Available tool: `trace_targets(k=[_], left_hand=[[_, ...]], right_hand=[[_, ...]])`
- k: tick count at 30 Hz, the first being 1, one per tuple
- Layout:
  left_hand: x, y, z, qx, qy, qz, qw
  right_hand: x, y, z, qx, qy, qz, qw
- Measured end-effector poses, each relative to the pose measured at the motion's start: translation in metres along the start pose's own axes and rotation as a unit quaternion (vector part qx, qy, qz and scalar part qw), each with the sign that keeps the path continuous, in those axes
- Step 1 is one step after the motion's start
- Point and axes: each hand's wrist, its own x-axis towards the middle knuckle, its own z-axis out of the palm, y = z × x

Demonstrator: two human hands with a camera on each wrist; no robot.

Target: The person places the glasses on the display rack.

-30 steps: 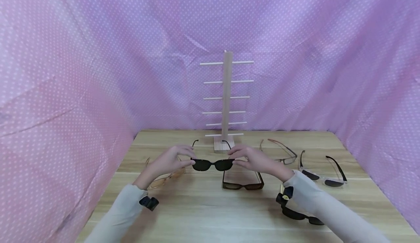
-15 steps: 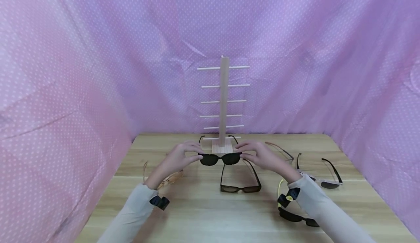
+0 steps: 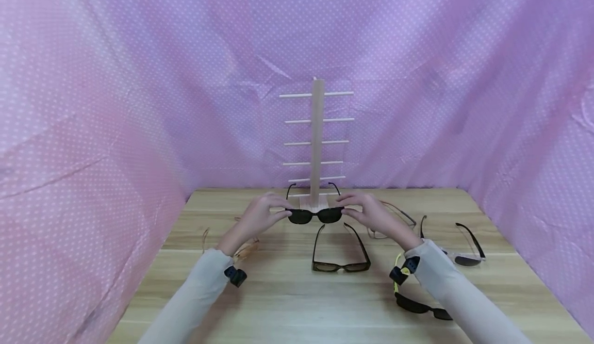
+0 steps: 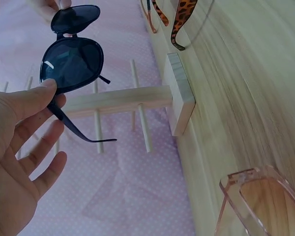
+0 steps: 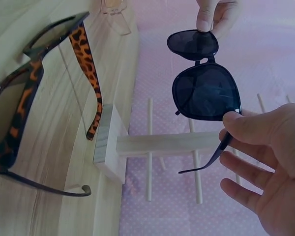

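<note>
A pair of black sunglasses (image 3: 300,216) is held up between both hands, lenses facing me and temples spread open toward the rack. My left hand (image 3: 263,214) pinches its left outer corner, thumb on the front, as the left wrist view shows beside the dark lens (image 4: 73,64). At the other corner my right hand (image 3: 368,214) pinches the frame the same way; its thumb lies at the lens edge (image 5: 206,93) in the right wrist view. Just behind stands a wooden display rack (image 3: 317,143) with several pairs of pegs. The temple tips rise near the lowest pegs; whether they touch is unclear.
Tortoiseshell glasses (image 3: 341,267) lie in front of the rack. Clear orange-tinted glasses (image 3: 247,251) sit at left, partly behind my arm. On the right are thin-framed glasses (image 3: 402,214), clear-framed sunglasses (image 3: 467,261) and black sunglasses with yellow temples (image 3: 413,305).
Both hands have carried the black sunglasses forward and a little to the right, closer to the rack. The tortoiseshell glasses have come fully into view. The head view has shifted slightly.
</note>
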Motion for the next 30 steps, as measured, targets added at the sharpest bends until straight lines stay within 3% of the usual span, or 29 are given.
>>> trace_targets(k=[10,19,25,30], left_hand=[[0.017,-0.008,0.009,-0.003,-0.006,-0.018,0.9998],[0.031,-0.016,0.015,-0.026,0.005,-0.012,0.9996],[0.036,-0.023,0.021,-0.052,0.007,-0.036,0.9980],[0.040,-0.029,0.027,-0.068,0.013,-0.046,0.9965]], right_hand=[[0.009,0.020,0.004,0.010,-0.011,0.021,0.9997],[0.023,0.031,0.004,0.002,-0.017,0.055,0.9983],[0.028,0.041,0.006,0.032,-0.010,0.056,0.9979],[0.029,0.049,0.006,0.060,-0.001,0.080,0.9950]])
